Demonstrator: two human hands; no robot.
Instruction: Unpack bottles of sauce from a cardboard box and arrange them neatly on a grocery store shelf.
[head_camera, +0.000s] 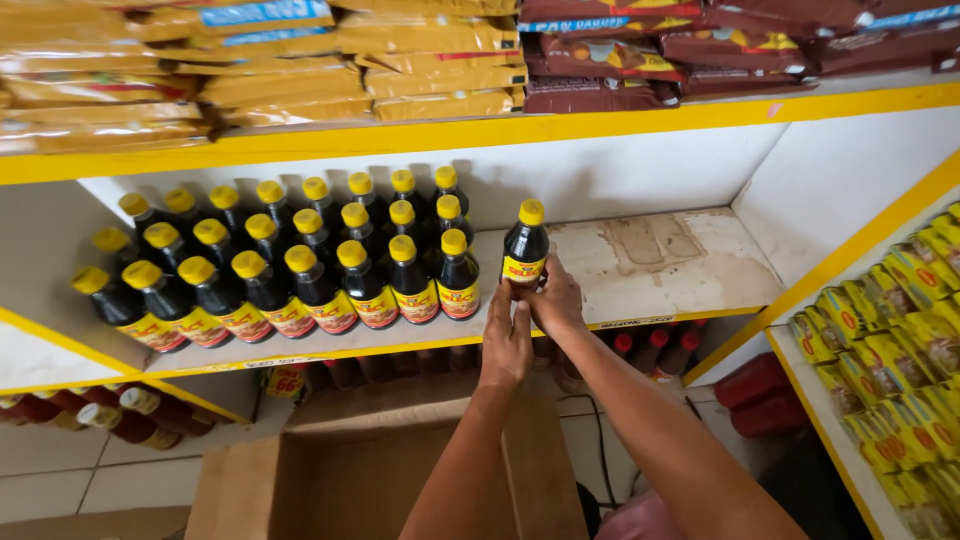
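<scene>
Standing in rows at the left of the white middle shelf (660, 270): dark bottles with yellow caps (300, 270). Just right of the rows, a single dark bottle (525, 248), upright, long axis vertical, base on the shelf near its yellow front edge. Left hand (506, 345) sits just below it, fingers reaching up to its base; right hand (556, 298) wraps its lower right side and is the nearer. Open cardboard box (350, 480) below. Yellow packets (900, 350) fill the shelf at right.
</scene>
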